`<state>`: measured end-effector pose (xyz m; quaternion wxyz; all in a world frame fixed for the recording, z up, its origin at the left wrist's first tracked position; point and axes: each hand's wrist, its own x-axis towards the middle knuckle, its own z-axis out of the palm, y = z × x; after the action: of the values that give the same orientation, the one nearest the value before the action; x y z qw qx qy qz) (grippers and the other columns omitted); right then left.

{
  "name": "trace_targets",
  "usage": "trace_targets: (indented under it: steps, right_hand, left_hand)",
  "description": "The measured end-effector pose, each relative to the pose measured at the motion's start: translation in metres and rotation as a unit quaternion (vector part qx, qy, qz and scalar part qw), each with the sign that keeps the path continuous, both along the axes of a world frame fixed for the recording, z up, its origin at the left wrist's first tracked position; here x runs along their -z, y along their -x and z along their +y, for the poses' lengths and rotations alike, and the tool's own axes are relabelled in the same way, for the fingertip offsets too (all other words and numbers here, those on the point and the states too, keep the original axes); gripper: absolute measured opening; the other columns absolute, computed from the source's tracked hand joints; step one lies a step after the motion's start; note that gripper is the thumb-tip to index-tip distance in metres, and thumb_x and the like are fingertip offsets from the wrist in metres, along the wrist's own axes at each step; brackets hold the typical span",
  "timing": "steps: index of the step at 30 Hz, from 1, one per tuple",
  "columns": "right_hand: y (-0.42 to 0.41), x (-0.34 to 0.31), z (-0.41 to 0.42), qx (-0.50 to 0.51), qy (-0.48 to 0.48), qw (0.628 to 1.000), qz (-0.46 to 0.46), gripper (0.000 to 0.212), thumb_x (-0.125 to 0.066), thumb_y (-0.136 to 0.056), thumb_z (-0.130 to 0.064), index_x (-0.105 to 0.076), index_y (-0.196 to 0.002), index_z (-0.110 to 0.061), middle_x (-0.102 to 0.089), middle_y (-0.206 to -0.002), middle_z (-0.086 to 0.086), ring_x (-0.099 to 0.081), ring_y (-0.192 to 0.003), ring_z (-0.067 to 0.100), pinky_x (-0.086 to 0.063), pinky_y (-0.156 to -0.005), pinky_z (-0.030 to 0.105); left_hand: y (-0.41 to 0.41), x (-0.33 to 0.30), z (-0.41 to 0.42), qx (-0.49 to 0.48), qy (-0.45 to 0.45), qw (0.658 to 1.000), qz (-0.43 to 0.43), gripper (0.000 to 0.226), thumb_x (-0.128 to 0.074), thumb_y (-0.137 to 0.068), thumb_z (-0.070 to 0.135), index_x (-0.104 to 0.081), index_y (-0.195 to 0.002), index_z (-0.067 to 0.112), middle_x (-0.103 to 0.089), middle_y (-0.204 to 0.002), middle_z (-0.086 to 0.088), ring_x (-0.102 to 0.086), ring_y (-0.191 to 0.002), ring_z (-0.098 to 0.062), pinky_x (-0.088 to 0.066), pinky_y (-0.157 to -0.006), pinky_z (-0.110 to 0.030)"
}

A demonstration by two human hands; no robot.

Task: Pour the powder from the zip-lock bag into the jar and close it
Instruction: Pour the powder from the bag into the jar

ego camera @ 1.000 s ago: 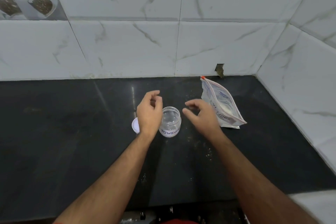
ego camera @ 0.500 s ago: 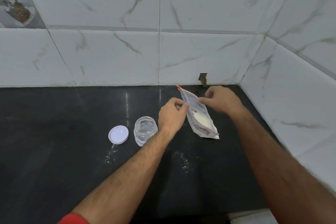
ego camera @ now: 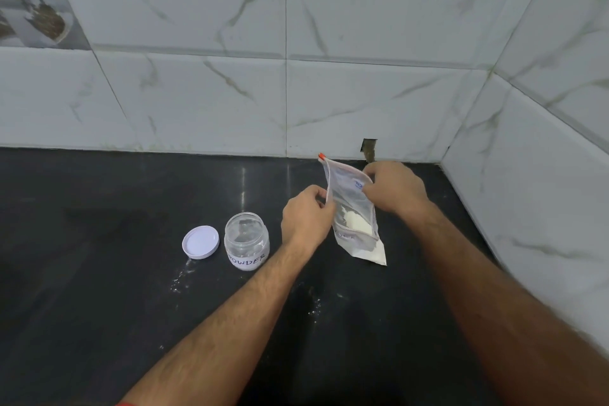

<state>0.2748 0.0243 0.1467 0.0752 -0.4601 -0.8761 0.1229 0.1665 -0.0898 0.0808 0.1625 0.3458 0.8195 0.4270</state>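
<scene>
Pinching the zip-lock bag (ego camera: 354, 208) with left hand (ego camera: 308, 219) and right hand (ego camera: 393, 189), the person seems to be opening it, next tipping it over the uncapped jar (ego camera: 246, 241) just left.

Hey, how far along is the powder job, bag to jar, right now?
Done: the jar stands open on the counter, its white lid lying beside it. In hand: the left hand and right hand each have a grip on the top of the zip-lock bag, which stands on the counter with the powder inside. Left: pouring the powder in and putting the lid on.
</scene>
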Motion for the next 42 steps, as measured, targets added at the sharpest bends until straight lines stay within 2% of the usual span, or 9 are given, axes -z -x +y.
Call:
trace_targets:
  steps: [9,13,17,21,24,28,32,37,42]
  right_hand:
    - [-0.017,-0.026,0.047,0.079,0.026,0.976,0.202,0.032,-0.051,-0.080,-0.005,-0.079,-0.090,-0.018,-0.076,-0.086,0.003,-0.068,-0.083,0.025,-0.055,-0.071,0.033]
    - [-0.010,-0.018,0.042,0.061,0.120,0.965,0.225,0.027,-0.051,-0.078,-0.003,-0.074,-0.070,-0.013,-0.063,-0.055,0.002,-0.057,-0.050,0.022,-0.053,-0.051,0.033]
    - [-0.009,-0.014,0.043,0.078,0.136,0.954,0.254,0.030,-0.046,-0.076,0.000,-0.074,-0.072,-0.009,-0.060,-0.050,0.003,-0.056,-0.047,0.020,-0.056,-0.051,0.034]
    - [-0.006,-0.013,0.049,0.080,0.174,0.949,0.249,0.027,-0.050,-0.083,-0.005,-0.075,-0.078,-0.015,-0.070,-0.063,0.013,-0.066,-0.054,0.025,-0.057,-0.049,0.029]
    - [-0.003,-0.015,0.052,0.083,0.196,0.943,0.255,0.028,-0.049,-0.084,-0.003,-0.075,-0.087,-0.011,-0.066,-0.059,0.013,-0.064,-0.053,0.026,-0.056,-0.051,0.030]
    - [-0.003,-0.017,0.048,0.069,0.217,0.943,0.242,0.028,-0.048,-0.085,0.001,-0.075,-0.088,-0.002,-0.064,-0.060,0.013,-0.059,-0.053,0.024,-0.058,-0.052,0.033]
    - [-0.005,-0.025,0.038,0.038,0.196,0.962,0.187,0.022,-0.055,-0.090,-0.006,-0.078,-0.090,-0.004,-0.059,-0.043,-0.004,-0.054,-0.041,0.011,-0.049,-0.043,0.024]
    - [-0.002,-0.028,0.031,-0.012,0.182,0.974,0.136,0.023,-0.059,-0.092,-0.014,-0.079,-0.098,-0.005,-0.066,-0.060,0.003,-0.056,-0.041,0.012,-0.048,-0.045,0.023]
    - [0.006,-0.016,0.031,0.004,0.174,0.973,0.155,0.022,-0.060,-0.094,-0.019,-0.075,-0.081,-0.009,-0.073,-0.065,0.008,-0.071,-0.051,0.021,-0.063,-0.055,0.033]
  left_hand:
    - [0.026,-0.034,-0.003,-0.083,-0.033,0.993,0.071,0.017,-0.057,-0.084,0.030,-0.072,-0.090,0.029,-0.067,-0.074,0.014,-0.063,-0.077,-0.014,-0.045,-0.066,-0.026]
    - [0.029,-0.043,0.008,-0.036,-0.006,0.996,0.082,0.020,-0.058,-0.085,0.040,-0.071,-0.096,0.030,-0.071,-0.089,0.011,-0.067,-0.087,-0.016,-0.055,-0.078,-0.034]
    - [0.024,-0.043,0.010,0.083,-0.036,0.994,0.067,0.072,-0.066,-0.079,0.056,-0.047,-0.143,0.027,-0.052,-0.143,0.002,-0.058,-0.120,-0.015,-0.048,-0.103,-0.040]
    - [0.016,-0.053,0.007,0.228,0.028,0.968,0.099,0.128,-0.087,-0.063,0.051,-0.005,-0.158,0.027,-0.024,-0.162,0.004,-0.021,-0.147,-0.018,-0.026,-0.117,-0.037]
    - [0.017,-0.051,0.013,0.218,0.036,0.968,0.117,0.132,-0.089,-0.063,0.044,0.002,-0.158,0.029,-0.030,-0.159,0.002,-0.026,-0.145,-0.021,-0.027,-0.114,-0.034]
    - [0.021,-0.049,0.019,0.187,-0.005,0.977,0.100,0.124,-0.090,-0.063,0.045,-0.009,-0.157,0.033,-0.045,-0.150,0.004,-0.044,-0.137,-0.020,-0.041,-0.112,-0.043]
    - [0.026,-0.051,0.020,0.204,-0.015,0.976,0.073,0.124,-0.091,-0.061,0.043,-0.012,-0.157,0.033,-0.045,-0.152,0.007,-0.047,-0.137,-0.018,-0.042,-0.110,-0.039]
    - [0.029,-0.057,0.024,0.215,0.011,0.973,0.077,0.125,-0.090,-0.063,0.042,-0.009,-0.157,0.032,-0.040,-0.155,0.007,-0.045,-0.138,-0.019,-0.042,-0.110,-0.039]
    - [0.031,-0.052,0.028,0.189,0.004,0.976,0.111,0.116,-0.086,-0.065,0.043,-0.014,-0.156,0.031,-0.062,-0.125,0.009,-0.064,-0.106,-0.012,-0.054,-0.097,-0.036]
